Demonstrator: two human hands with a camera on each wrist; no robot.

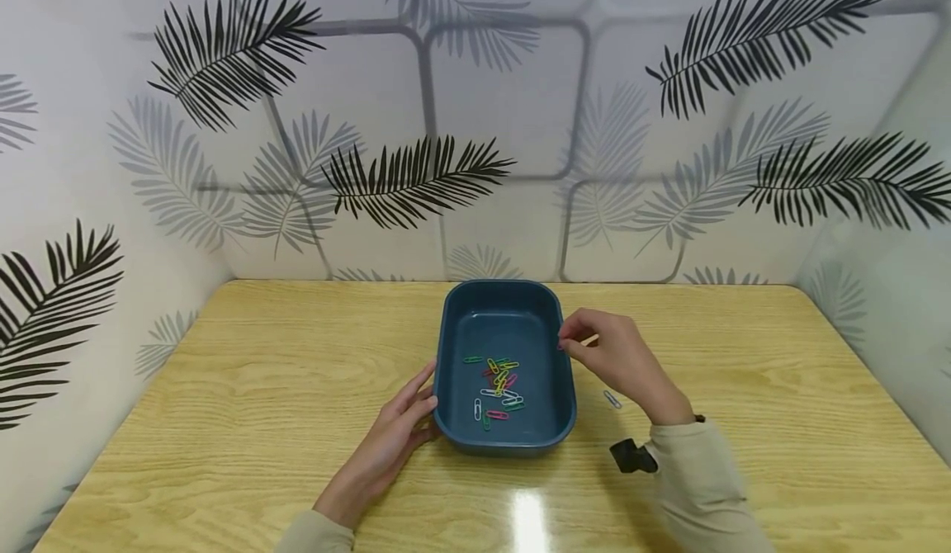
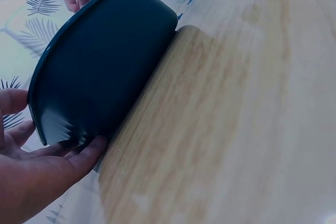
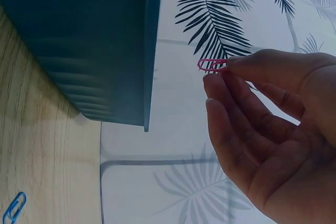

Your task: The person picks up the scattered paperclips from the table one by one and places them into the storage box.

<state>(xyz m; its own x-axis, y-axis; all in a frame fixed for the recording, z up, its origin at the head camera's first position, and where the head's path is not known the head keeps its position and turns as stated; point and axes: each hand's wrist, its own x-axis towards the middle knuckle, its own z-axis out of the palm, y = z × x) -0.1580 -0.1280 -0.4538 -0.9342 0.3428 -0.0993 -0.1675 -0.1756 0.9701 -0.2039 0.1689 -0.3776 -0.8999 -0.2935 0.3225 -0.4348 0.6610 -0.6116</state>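
A dark blue plastic bin (image 1: 507, 443) stands on the table, with paper clips (image 1: 501, 380) in red, yellow, green and white scattered inside it. My right hand (image 1: 612, 355) is at the bin's right rim and pinches a pink paper clip (image 3: 212, 65) between thumb and fingertip. In the right wrist view this clip is beside the bin's wall, above the table. My left hand (image 1: 394, 429) rests against the bin's left side, its fingers (image 2: 86, 156) stretched along the outer wall.
A single blue paper clip (image 1: 612, 399) lies on the wooden table (image 1: 297, 355) to the right of the bin, below my right hand. A wall (image 1: 505, 231) with a leaf pattern rises behind the table. A black strap end (image 1: 633, 456) sticks out at my right sleeve.
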